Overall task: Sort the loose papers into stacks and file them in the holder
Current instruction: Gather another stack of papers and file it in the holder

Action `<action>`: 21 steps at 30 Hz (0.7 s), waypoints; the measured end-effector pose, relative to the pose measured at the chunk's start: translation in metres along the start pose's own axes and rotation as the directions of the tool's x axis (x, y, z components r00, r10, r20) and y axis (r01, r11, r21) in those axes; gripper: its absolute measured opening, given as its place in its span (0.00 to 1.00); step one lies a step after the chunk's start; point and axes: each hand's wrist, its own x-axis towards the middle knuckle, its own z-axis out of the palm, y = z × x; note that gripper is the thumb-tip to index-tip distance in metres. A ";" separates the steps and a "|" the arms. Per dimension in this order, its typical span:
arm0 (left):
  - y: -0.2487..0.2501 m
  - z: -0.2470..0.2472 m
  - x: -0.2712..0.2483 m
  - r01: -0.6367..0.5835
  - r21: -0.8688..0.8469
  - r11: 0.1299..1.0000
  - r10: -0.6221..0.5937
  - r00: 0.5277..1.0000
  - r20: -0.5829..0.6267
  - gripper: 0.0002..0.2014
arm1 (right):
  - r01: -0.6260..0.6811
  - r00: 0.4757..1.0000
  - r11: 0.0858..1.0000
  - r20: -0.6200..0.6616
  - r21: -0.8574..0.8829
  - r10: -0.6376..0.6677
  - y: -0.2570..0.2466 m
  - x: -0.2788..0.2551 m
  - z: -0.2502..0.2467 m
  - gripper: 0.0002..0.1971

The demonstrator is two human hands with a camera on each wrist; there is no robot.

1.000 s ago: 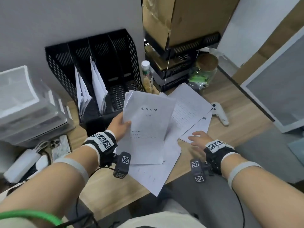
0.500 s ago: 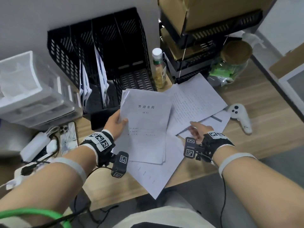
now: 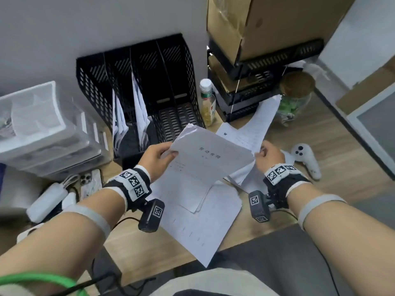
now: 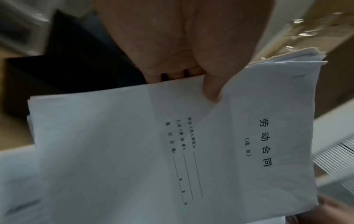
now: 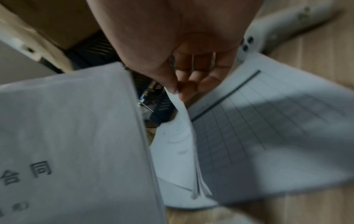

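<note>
My left hand grips a stack of white papers with a printed cover page, thumb on top at its left edge. It hangs tilted above the desk, in front of the black mesh file holder. My right hand pinches the edge of a sheet of text and lifts it off the desk. A ruled form lies under it. More loose sheets lie flat below the stack. The holder's two middle slots hold filed papers; its right slot is bare.
A small bottle stands right of the holder, with stacked black trays and cardboard boxes behind. A jar and a white controller lie at right. Clear drawers, a phone and a power strip sit at left.
My left hand has raised and tilted the stack toward the holder. My right hand went from resting flat on the desk sheets to pinching one text sheet and lifting it.
</note>
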 end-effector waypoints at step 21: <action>0.113 0.039 -0.025 -0.711 0.533 0.459 0.610 0.688 0.392 0.13 | 0.423 0.882 0.828 -0.042 -0.369 -0.469 -0.111 -0.158 -0.111 0.10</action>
